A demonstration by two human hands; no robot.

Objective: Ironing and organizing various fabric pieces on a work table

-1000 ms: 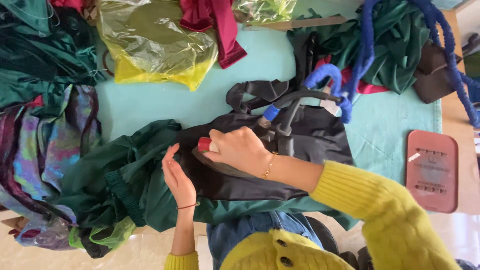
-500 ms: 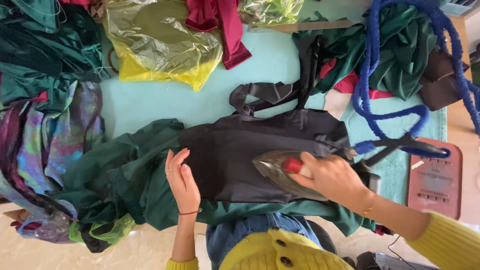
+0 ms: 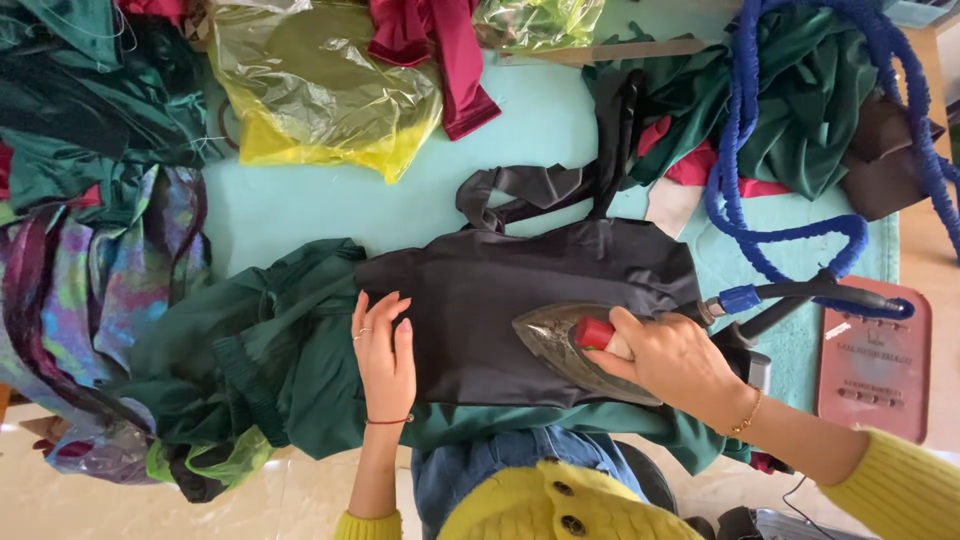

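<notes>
Iron now down on the black garment, right side; pressing under way.

Smooth black stretch-fabric garment (image 3: 500, 310) lies flat mid-worktop, straps (image 3: 545, 185) trailing toward 12 o'clock, mostly wrinkle-free, slight sheen. Metal-soled steam iron with red knob (image 3: 575, 345) has travelled from the garment's upper middle a second ago to its 4 o'clock corner, tip pointing to 9 o'clock. Right hand (image 3: 675, 360) clamped on the iron's handle. Left hand (image 3: 385, 350) has stayed flat, fingers apart, pinning the garment's 9 o'clock edge where it meets the crumpled dark green fabric (image 3: 260, 370). Blue braided hose (image 3: 790, 235) loops off at 2 o'clock; pink rectangular iron rest (image 3: 870, 365) sits bare at 3 o'clock. Yellow plastic bag (image 3: 320, 100) at 11 o'clock on the pale teal worktop (image 3: 300, 205).
</notes>
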